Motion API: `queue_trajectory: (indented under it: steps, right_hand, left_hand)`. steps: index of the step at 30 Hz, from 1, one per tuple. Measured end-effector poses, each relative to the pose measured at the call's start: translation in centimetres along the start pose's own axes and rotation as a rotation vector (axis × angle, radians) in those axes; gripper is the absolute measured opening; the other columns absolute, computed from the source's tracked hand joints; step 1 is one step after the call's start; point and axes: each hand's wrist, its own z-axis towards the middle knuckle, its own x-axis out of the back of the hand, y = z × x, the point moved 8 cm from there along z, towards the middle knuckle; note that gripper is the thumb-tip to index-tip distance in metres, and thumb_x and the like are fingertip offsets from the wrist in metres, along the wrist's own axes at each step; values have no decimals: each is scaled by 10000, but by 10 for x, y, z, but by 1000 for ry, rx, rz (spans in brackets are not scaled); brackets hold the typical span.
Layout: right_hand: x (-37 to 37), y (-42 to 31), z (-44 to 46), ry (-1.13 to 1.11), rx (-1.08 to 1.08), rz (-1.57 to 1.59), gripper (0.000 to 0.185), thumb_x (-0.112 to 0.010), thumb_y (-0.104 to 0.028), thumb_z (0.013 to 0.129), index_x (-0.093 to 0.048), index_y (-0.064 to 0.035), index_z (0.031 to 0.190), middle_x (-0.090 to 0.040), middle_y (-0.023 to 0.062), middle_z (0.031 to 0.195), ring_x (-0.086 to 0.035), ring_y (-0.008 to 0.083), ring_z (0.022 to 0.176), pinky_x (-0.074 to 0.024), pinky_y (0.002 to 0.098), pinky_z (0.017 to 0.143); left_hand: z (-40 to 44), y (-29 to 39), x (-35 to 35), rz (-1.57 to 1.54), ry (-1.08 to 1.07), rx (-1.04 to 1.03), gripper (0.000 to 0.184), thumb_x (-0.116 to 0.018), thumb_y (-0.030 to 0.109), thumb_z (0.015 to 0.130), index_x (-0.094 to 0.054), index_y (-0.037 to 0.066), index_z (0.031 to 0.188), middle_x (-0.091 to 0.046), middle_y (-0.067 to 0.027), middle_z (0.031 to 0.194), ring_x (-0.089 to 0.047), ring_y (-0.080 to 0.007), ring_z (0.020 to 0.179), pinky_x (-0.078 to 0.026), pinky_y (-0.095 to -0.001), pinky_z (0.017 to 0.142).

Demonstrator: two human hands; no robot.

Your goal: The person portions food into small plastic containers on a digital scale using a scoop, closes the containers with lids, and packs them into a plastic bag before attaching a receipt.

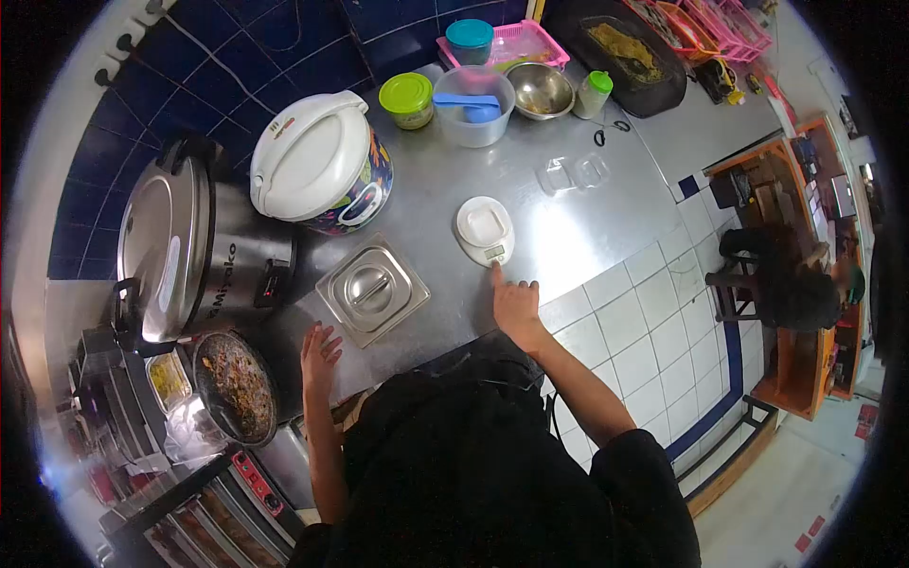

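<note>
A white digital kitchen scale [494,253] rests on the steel counter, with a small whitish dish or tray [483,223] on top. The index finger of my right hand [517,308] is stretched out to the scale's front edge, just below its display; this hand holds nothing. My left hand [320,360] is open and empty near the counter's front edge, its fingers apart. Close to it lies a square steel pan lid [372,289] with a handle in its round recess. Beyond the scale are clear plastic containers [574,174].
A large Miyako cooker [222,246] and a white-lidded rice cooker [317,161] stand at left. A pan of food [237,388] sits lower left. Tubs, a steel bowl [540,91] and scissors [611,131] line the back. Another person [800,284] sits at far right.
</note>
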Motion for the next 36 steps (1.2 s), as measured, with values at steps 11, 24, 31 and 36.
queue_trajectory:
  steps: [11, 24, 31, 36]
  right_hand:
    - [-21, -25, -26, -153, 38, 291, 1013, -680, -349, 836, -78, 28, 1559, -715, 196, 891, -703, 355, 814, -512, 545, 801]
    - [-5, -5, -6, -34, 7, 342, 996, -696, -300, 838, -89, 42, 1551, -710, 209, 882, -704, 366, 789, -522, 550, 800]
    - [-7, -5, -5, -35, 10, 358, 964, -673, -290, 851, -98, 42, 1550, -711, 220, 879, -698, 383, 800, -495, 582, 841]
    - [-13, -5, -3, -9, 23, 338, 1015, -702, -301, 831, -75, 42, 1552, -705, 184, 835, -694, 362, 747, -514, 544, 750]
  left_hand:
    - [0, -22, 14, -15, -11, 31, 651, -595, 491, 975, -422, 111, 1474, -566, -105, 1371, -610, -248, 1127, -449, -394, 932]
    - [1, -27, 15, 24, -15, 41, 614, -591, 489, 975, -458, 132, 1457, -571, -109, 1367, -607, -254, 1121, -450, -414, 942]
    - [-4, -29, 18, 48, 10, 35, 599, -592, 485, 977, -472, 123, 1439, -577, -110, 1358, -614, -249, 1105, -454, -412, 930]
    - [-3, -35, 21, 34, -8, 62, 612, -606, 476, 967, -455, 141, 1455, -560, -84, 1382, -601, -265, 1156, -452, -395, 932]
